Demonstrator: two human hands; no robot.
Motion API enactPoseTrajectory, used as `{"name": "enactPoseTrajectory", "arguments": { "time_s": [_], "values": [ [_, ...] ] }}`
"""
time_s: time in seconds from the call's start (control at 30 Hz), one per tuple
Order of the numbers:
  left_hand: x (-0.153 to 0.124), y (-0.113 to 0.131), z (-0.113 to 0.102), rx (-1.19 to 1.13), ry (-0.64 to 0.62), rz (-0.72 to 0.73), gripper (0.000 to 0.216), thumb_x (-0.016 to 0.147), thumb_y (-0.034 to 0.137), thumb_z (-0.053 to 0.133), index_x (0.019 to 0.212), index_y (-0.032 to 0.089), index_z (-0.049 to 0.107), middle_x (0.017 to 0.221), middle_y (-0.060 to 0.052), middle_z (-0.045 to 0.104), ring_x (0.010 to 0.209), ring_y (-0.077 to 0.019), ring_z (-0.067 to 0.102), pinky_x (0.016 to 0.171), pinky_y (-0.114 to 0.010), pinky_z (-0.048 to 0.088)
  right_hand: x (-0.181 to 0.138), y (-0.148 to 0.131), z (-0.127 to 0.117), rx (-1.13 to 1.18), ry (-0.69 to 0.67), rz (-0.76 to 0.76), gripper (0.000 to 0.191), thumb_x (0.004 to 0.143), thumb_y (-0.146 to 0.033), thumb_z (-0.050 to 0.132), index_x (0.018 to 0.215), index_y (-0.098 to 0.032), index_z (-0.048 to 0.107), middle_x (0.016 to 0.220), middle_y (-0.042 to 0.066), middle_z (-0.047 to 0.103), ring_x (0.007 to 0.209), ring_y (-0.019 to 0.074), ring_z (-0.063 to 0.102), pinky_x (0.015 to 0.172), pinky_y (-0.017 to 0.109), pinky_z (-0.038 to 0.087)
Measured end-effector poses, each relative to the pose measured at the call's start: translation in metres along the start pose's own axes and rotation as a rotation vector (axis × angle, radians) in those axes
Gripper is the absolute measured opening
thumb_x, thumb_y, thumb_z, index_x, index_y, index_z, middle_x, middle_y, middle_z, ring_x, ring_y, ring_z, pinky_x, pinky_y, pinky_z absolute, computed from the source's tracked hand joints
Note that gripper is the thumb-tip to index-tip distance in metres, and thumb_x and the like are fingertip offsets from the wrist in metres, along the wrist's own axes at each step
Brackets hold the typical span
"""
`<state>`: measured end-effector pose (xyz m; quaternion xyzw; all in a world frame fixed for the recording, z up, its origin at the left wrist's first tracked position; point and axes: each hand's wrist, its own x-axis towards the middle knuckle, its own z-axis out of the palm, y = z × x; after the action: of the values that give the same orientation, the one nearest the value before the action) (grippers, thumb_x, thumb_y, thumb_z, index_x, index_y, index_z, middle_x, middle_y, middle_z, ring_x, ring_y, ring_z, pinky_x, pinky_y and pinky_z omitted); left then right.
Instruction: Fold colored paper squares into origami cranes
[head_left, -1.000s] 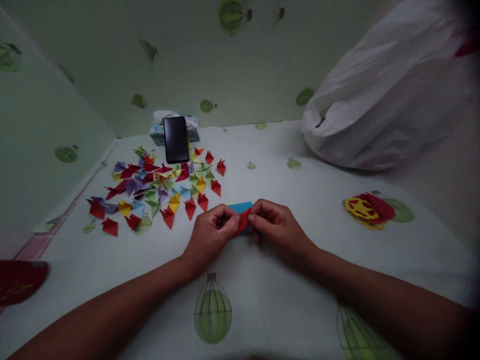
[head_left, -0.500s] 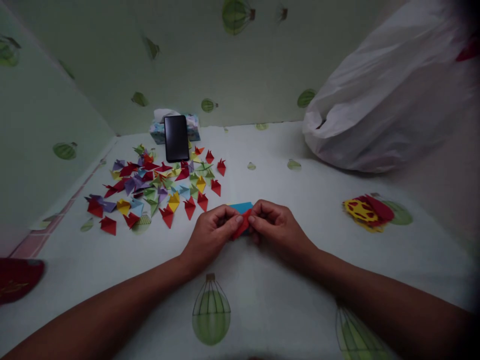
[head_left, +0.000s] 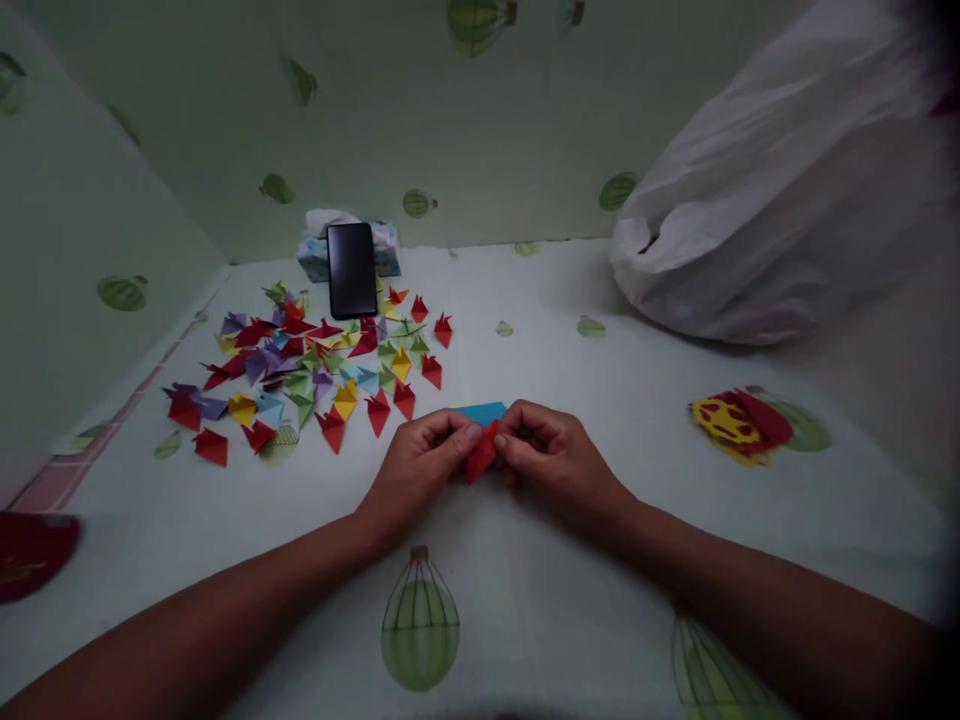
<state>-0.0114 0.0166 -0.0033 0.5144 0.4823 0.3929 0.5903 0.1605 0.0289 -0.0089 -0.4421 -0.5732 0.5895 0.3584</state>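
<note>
A small piece of folded red paper point(head_left: 481, 456) is pinched between both hands near the middle of the view. My left hand point(head_left: 429, 458) is closed on its left side, thumb on top. From the other side, my right hand point(head_left: 551, 455) grips its upper right edge between thumb and fingers. Just behind the fingers lies blue paper point(head_left: 484, 411), partly hidden by the hands. Many small folded paper cranes point(head_left: 300, 370) in red, purple, yellow, green and blue are spread over the table to the left.
A dark phone point(head_left: 352, 270) leans on a tissue box point(head_left: 386, 245) behind the cranes. A large white plastic bag point(head_left: 742, 220) stands at the back right. Red and yellow cut-outs point(head_left: 739, 422) lie at the right; a dark red object point(head_left: 34, 555) sits at the left edge.
The left thumb has drawn back slightly, and more of the red paper shows below the fingers. Both hands keep hold of it; the camera view has shifted a little.
</note>
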Motion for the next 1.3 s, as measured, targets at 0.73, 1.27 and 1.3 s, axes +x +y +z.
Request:
{"name": "enactPoseTrajectory", "arguments": {
  "time_s": [0.73,1.27,1.3],
  "values": [
    [0.0003,0.0029,0.0014,0.049,0.029,-0.029,0.025,0.084,0.037,0.063,0.072,0.015,0.062,0.061,0.002,0.057,0.058,-0.0104,0.047,0.058,-0.024,0.037,-0.0001,0.0007,0.0005,-0.032,-0.007,-0.006,0.019,0.082,-0.028,0.058,0.068,-0.021,0.048,0.055,-0.004,0.052,0.048,0.0096,0.046,0.046,0.023,0.036],
    [-0.0003,0.0022,0.0015,-0.017,0.05,-0.049,0.02,0.081,0.035,0.067,0.077,0.015,0.068,0.063,0.001,0.06,0.058,-0.0107,0.05,0.058,-0.024,0.04,0.0002,0.0027,0.0008,-0.068,0.001,-0.016,0.018,0.08,-0.027,0.058,0.067,-0.021,0.047,0.058,-0.004,0.05,0.05,0.01,0.047,0.047,0.024,0.036],
    [-0.0004,0.0017,0.0013,-0.027,0.044,-0.058,0.02,0.081,0.035,0.067,0.077,0.015,0.067,0.063,0.001,0.059,0.058,-0.0106,0.05,0.058,-0.024,0.04,0.0003,0.0031,0.0009,-0.072,0.003,-0.024,0.018,0.08,-0.027,0.058,0.067,-0.021,0.048,0.058,-0.004,0.05,0.05,0.01,0.047,0.048,0.024,0.036]
  ]
}}
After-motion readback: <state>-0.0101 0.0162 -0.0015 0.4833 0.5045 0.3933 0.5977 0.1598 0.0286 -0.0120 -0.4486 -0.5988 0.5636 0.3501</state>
